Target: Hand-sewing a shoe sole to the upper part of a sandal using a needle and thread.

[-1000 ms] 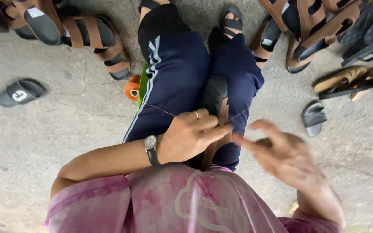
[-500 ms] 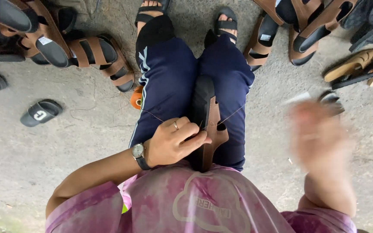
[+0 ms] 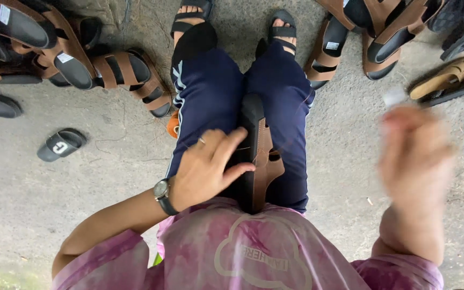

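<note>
A person sits on a concrete floor (image 3: pixel 55 188) with both legs stretched out away from the camera, in dark blue trousers (image 3: pixel 210 96) and a pink tie-dyed shirt (image 3: pixel 253 252). A sandal (image 3: pixel 259 156) with a black sole and brown straps stands on edge between the thighs, close to the body.

The left hand (image 3: pixel 208 169) lies on the left side of the sandal, fingers spread flat across the sole and the thumb pressed against its edge, holding it steady rather than clenched around it. A ring shows on one finger and a wristwatch (image 3: pixel 162 190) sits on the wrist.

The right hand (image 3: pixel 414 156) is raised well to the right of the sandal, apart from it and badly blurred; whether its grip is released or clenched cannot be told.

More brown-strapped sandals lie in a heap at the far left (image 3: pixel 55 53) and another heap at the far right (image 3: pixel 382 32). A single black slipper (image 3: pixel 61 144) lies alone on the floor to the left. A small orange object (image 3: pixel 173 124) peeks out beside the left thigh.
</note>
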